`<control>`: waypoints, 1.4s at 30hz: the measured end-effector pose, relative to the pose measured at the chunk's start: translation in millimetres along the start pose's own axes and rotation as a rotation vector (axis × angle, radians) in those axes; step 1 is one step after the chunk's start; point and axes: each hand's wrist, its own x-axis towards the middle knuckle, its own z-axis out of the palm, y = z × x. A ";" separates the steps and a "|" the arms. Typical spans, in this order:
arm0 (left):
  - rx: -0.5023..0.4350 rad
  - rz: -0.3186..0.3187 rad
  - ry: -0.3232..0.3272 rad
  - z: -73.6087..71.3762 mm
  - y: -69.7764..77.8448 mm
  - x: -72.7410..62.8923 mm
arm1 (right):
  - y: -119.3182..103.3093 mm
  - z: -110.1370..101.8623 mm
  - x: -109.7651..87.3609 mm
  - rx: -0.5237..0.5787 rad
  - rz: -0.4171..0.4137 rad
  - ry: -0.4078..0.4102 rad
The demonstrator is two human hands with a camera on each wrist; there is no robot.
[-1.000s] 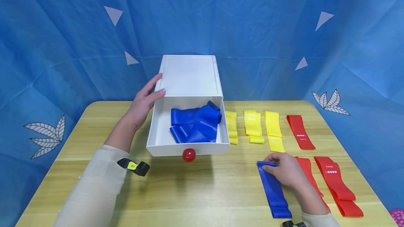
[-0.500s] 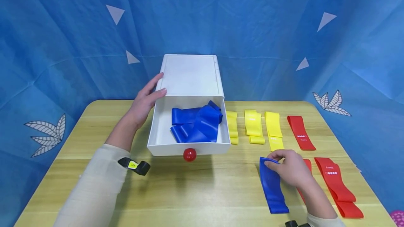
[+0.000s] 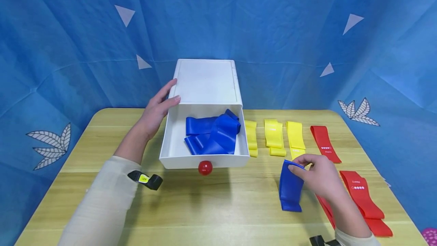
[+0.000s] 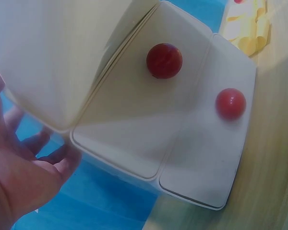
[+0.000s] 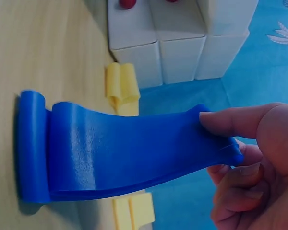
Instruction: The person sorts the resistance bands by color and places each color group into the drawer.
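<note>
My right hand (image 3: 322,175) pinches one end of a folded blue resistance band (image 3: 290,189) between thumb and fingers. In the right wrist view the blue band (image 5: 129,151) slants up from the tabletop, its folded lower end still close to the wood. My left hand (image 3: 153,115) rests with spread, mostly straight fingers against the left side of a white drawer cabinet (image 3: 206,81). The cabinet's top drawer (image 3: 184,162) is pulled out, its red knob (image 3: 205,167) facing me. Inside it lie folded blue bands (image 3: 220,136), overlapping each other.
Three yellow bands (image 3: 274,136) lie right of the cabinet. Further right are red bands (image 3: 324,143), one partly hidden under my right forearm. Two lower drawers with red knobs (image 4: 164,61) are closed in the left wrist view. A blue curtain (image 3: 273,29) hangs behind the table (image 3: 218,215).
My right hand has raised the gripped end of the blue band and moved slightly away from me; the band's near end has slid up the table. My left hand stays on the cabinet.
</note>
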 end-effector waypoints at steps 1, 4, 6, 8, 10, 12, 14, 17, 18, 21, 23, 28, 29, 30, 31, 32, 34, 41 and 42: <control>0.000 0.001 0.000 -0.2 -0.2 0.0 | -1.8 -1.2 0.2 0.007 -0.011 0.012; -0.002 0.001 0.000 -0.6 -0.4 -0.1 | -7.5 -4.3 0.9 0.030 -0.040 0.052; -0.003 0.001 -0.001 -0.7 -0.2 -0.2 | -11.4 -6.8 1.6 0.046 -0.053 0.074; -0.003 0.001 -0.003 -0.7 0.0 -0.3 | -15.7 -9.7 2.7 0.058 -0.060 0.100; -0.002 0.000 -0.005 -0.9 0.0 -0.3 | -20.2 -12.8 4.1 0.074 -0.068 0.122; 0.001 -0.001 -0.006 -1.0 -0.3 -0.4 | -24.7 -16.2 5.6 0.089 -0.079 0.144; 0.002 -0.002 -0.005 -1.0 -0.6 -0.2 | -28.4 -19.2 7.2 0.112 -0.085 0.158; 0.004 -0.005 -0.003 -0.7 -0.7 -0.4 | -33.9 -23.1 10.3 0.149 -0.081 0.168; 0.005 -0.005 -0.001 -0.7 -1.0 -0.2 | -35.9 -24.4 11.3 0.159 -0.079 0.173; 0.009 -0.006 0.001 -0.5 -1.1 -0.1 | -42.7 -28.2 14.2 0.193 -0.069 0.190; 0.010 -0.007 0.002 -0.7 -0.8 0.1 | -47.7 -30.7 15.9 0.222 -0.061 0.205; 0.008 -0.008 0.000 -0.8 0.7 -0.4 | -64.2 -37.4 19.3 0.300 -0.027 0.254; 0.007 -0.007 0.000 -0.8 0.8 -0.4 | -68.1 -38.6 20.1 0.311 -0.027 0.267; 0.007 -0.007 -0.001 -0.8 0.8 -0.4 | -72.2 -39.7 20.9 0.321 -0.032 0.282; 0.006 -0.007 -0.001 -0.8 0.8 -0.4 | -76.3 -40.8 21.7 0.334 -0.041 0.296; 0.006 -0.006 -0.002 -0.8 0.7 -0.3 | -80.5 -41.9 22.4 0.343 -0.054 0.308; 0.004 -0.008 -0.001 -1.3 0.1 -0.1 | -89.1 -43.9 24.1 0.362 -0.082 0.329; 0.002 -0.006 0.002 -1.8 -0.7 0.1 | -116.3 -49.0 27.0 0.438 -0.144 0.388; 0.002 -0.004 0.003 -1.8 -0.6 0.2 | -120.0 -49.4 26.8 0.449 -0.154 0.397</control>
